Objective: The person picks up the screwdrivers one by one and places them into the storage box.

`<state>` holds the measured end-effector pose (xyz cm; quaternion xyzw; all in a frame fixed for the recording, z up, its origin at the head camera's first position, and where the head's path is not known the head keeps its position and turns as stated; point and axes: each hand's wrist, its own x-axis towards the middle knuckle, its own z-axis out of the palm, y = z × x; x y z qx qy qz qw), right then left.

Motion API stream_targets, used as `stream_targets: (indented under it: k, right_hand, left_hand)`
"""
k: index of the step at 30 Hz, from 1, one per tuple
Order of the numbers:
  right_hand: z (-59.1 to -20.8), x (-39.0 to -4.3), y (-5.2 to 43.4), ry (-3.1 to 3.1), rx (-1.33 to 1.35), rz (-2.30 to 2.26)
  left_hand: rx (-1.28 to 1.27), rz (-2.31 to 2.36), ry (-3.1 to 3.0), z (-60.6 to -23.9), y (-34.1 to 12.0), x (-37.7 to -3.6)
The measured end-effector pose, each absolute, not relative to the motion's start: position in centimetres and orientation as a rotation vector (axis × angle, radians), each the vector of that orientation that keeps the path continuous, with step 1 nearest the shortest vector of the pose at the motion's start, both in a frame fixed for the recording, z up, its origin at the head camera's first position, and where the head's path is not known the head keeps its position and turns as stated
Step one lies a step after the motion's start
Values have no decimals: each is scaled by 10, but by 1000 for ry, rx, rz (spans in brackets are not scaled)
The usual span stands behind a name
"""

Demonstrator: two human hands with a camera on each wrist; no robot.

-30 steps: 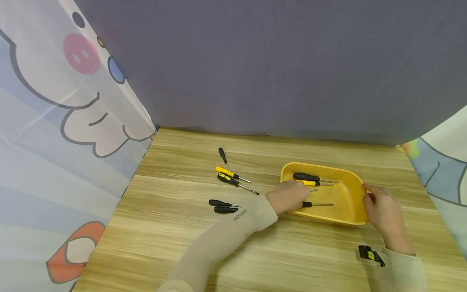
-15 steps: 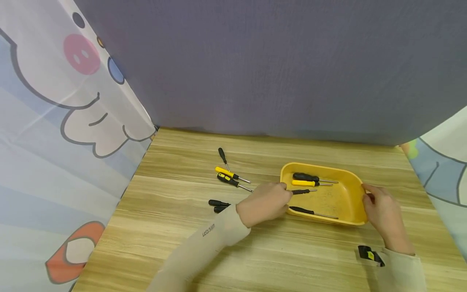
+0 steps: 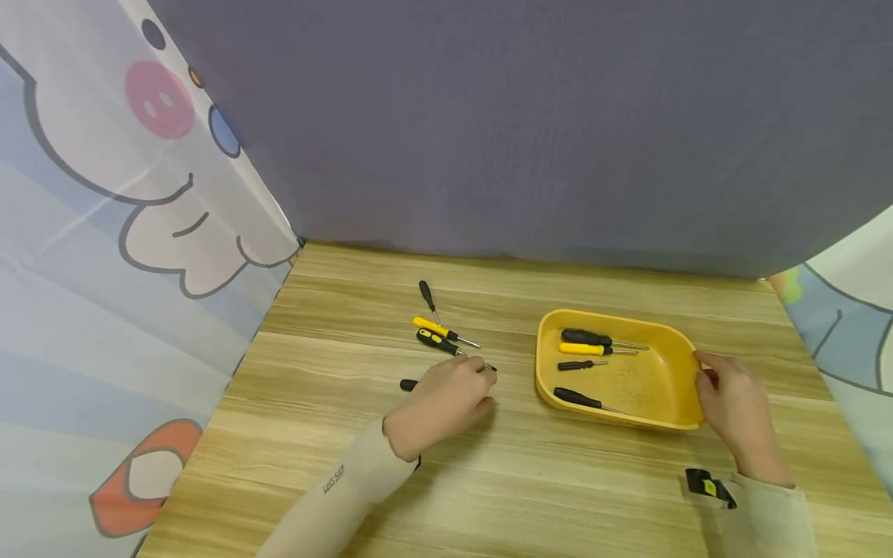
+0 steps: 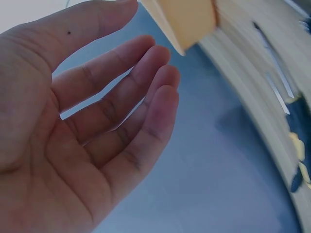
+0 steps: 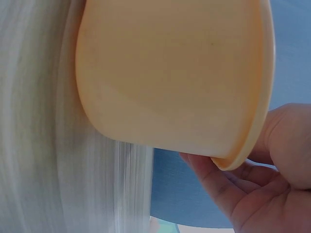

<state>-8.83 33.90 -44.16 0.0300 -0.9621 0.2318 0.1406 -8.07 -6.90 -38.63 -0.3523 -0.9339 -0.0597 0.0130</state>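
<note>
Yellow tray (image 5: 165, 73) rim pinched by right hand (image 5: 262, 184) — left hand (image 4: 82, 126) fingers spread, empty.

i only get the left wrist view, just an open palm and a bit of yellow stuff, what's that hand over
Observer: In the head view the left hand hovers over loose screwdrivers on the wooden table, beside a black-and-yellow screwdriver.
Operator: and the yellow thing
Observer: It's a yellow tray to the right of that hand, with four screwdrivers lying in it.
Operator: is anything holding the tray
Observer: Yes, the right hand grips its right rim; the right wrist view shows the fingers curled under the lip.
Operator: left hand carrying anything
Observer: No, the palm in your view is bare, and the head view shows nothing in it either.
</note>
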Motion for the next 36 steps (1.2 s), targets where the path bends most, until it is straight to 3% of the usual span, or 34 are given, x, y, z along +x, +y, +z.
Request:
stream_targets:
  k: [13, 36]
  right_hand:
    - [-442, -87, 340, -2776, 90, 676]
    - [-441, -87, 338, -2765, 102, 665]
  left_hand:
    - [-947, -281, -2916, -408, -114, -67]
    - [-766, -224, -3011, -448, -133, -72]
